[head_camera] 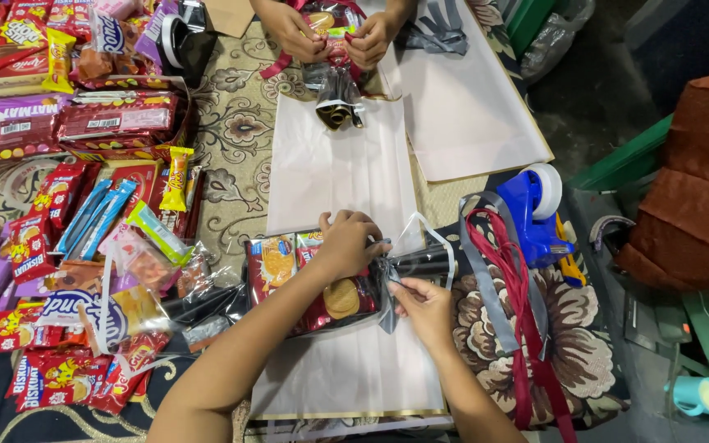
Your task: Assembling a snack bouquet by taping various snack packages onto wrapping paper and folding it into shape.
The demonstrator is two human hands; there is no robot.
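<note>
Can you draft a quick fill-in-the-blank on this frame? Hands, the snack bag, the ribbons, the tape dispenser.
1. The left hand grips the gathered neck of a clear snack bag, and the right hand pulls a ____ ribbon at that neck.
2. The tape dispenser on the right is ____ in colour.
3. The loose ribbons beside the dispenser are grey and ____.
4. Across the paper sheet, another person's hands hold a second ____.

Missing words: grey; blue; red; snack bag
</note>
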